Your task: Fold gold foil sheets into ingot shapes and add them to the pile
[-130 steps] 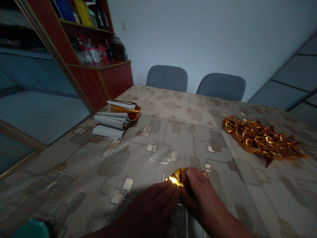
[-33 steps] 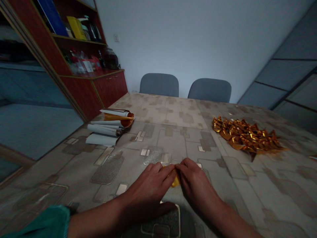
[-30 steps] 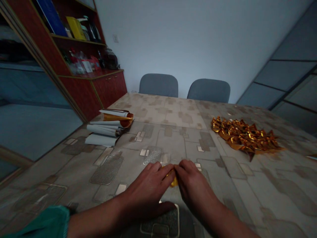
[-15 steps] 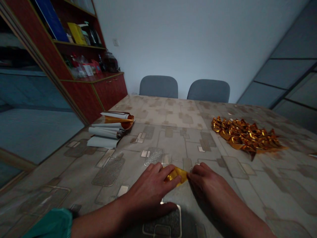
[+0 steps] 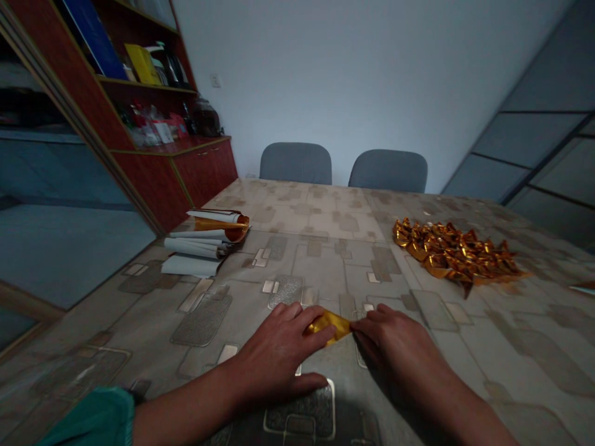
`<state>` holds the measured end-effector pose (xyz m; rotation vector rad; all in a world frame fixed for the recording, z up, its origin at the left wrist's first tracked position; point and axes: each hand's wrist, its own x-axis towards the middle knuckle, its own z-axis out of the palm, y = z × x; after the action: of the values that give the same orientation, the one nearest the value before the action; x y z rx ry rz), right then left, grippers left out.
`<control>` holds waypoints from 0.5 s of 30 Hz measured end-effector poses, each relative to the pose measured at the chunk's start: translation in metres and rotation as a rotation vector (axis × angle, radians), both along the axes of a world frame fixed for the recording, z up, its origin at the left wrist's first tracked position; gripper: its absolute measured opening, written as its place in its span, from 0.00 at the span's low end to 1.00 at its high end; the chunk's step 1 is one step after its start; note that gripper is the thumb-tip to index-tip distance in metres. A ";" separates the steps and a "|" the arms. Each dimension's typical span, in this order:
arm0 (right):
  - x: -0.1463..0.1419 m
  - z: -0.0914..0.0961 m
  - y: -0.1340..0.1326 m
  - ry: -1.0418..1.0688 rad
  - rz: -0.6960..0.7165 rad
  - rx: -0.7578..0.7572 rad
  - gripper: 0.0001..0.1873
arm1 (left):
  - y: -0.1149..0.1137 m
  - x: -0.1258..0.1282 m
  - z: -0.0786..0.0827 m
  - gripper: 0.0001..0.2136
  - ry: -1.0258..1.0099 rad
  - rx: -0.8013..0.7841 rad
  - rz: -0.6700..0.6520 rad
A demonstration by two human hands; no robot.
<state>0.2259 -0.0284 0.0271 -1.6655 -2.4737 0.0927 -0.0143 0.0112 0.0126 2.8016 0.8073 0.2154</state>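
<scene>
A small folded piece of gold foil paper (image 5: 331, 324) lies on the patterned table (image 5: 325, 248) right in front of me. My left hand (image 5: 279, 356) rests flat on the table, its fingertips pressing the paper's left end. My right hand (image 5: 395, 341) has its fingers curled, pinching the paper's right end. The paper is stretched between the two hands.
A heap of folded gold foil pieces (image 5: 453, 255) lies at the right. A stack of curled white and gold sheets (image 5: 209, 238) lies at the left. Two grey chairs (image 5: 341, 167) stand at the far edge. A red cabinet (image 5: 181, 167) with shelves stands left.
My hands have drawn apart from a tight huddle. The gold paper, mostly hidden a second ago, now shows as a strip between them.
</scene>
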 end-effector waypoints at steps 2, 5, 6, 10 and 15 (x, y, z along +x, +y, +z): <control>0.005 0.000 0.001 -0.002 -0.050 -0.005 0.12 | 0.000 0.000 0.000 0.32 -0.011 -0.015 0.006; 0.003 0.000 0.004 0.078 -0.122 0.022 0.12 | 0.002 0.000 0.001 0.27 -0.062 -0.049 0.023; 0.000 0.000 0.006 0.127 -0.129 0.025 0.11 | 0.002 0.000 0.001 0.24 -0.087 -0.065 0.032; -0.022 -0.004 0.013 0.188 -0.178 -0.051 0.02 | 0.006 -0.001 -0.001 0.16 -0.202 -0.140 0.066; -0.029 -0.012 0.018 0.304 -0.191 -0.109 0.07 | 0.011 -0.006 -0.007 0.18 -0.354 -0.151 0.138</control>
<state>0.1968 -0.0109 0.0153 -1.7694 -2.1125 0.4303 -0.0201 0.0223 0.0059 2.4675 0.8859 0.6247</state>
